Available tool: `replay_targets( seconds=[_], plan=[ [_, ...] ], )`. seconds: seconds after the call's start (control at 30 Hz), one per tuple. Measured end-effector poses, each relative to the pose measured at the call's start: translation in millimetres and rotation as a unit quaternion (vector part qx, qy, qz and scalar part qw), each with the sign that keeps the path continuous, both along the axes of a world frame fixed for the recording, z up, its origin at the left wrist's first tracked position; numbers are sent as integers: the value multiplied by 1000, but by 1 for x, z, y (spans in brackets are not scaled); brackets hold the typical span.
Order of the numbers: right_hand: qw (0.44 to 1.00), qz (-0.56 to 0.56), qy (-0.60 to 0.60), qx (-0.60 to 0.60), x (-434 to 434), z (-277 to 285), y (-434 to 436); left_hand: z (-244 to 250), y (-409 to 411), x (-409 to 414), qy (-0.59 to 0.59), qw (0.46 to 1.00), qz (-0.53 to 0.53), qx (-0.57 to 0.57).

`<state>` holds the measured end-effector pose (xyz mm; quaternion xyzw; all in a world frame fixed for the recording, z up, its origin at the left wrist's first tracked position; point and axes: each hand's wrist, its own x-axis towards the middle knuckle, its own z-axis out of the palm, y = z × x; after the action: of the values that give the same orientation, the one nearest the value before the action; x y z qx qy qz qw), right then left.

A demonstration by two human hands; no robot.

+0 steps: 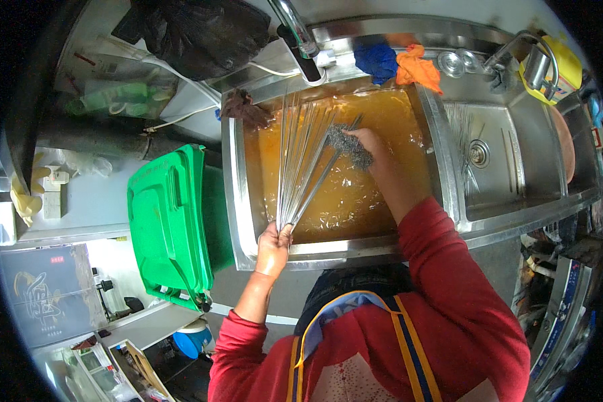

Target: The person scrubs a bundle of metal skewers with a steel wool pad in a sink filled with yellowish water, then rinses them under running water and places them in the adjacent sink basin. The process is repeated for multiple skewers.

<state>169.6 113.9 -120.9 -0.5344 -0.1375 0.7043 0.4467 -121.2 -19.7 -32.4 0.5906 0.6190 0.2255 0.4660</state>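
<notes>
My left hand [275, 246] grips a bundle of thin metal skewers [301, 166] by one end, at the near left edge of a stainless steel sink basin [331, 247]. The skewers fan out over brownish-orange liquid [377, 201] in the basin. My right hand [371, 145] holds a steel wool scourer [349, 144] against a few skewers at the right side of the fan. More skewers [460, 135] lie in the smaller basin to the right.
A green lidded bin [171, 226] stands left of the sink. A dark brown cloth [245, 109], a blue cloth [376, 63] and an orange cloth [417, 68] lie on the rim. A faucet [535, 65] and yellow container [565, 70] are at the far right.
</notes>
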Motion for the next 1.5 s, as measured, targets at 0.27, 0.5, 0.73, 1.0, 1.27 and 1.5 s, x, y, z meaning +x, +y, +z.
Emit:
replay_targets(
  seconds=[0.27, 0.5, 0.73, 1.0, 1.27, 1.5],
  plan=[
    [998, 31, -1, 47, 20, 27, 0, 8, 1, -11, 8, 999, -8, -52],
    [1000, -4, 6, -1, -34, 47, -24, -13, 6, 2, 45, 999, -6, -2],
    [969, -161, 82, 169, 50, -42, 11, -31, -13, -23, 12, 998, -10, 56],
    [826, 145, -538, 85, 47, -90, -58, -5, 3, -6, -107, 982, 128, -85],
    [933, 262, 240, 49, -63, 5, -71, -31, 25, 16, -99, 983, 150, -42],
    [957, 174, 232, -15, -109, 1, -68, -36, 16, 34, -73, 995, 67, 16]
  ],
)
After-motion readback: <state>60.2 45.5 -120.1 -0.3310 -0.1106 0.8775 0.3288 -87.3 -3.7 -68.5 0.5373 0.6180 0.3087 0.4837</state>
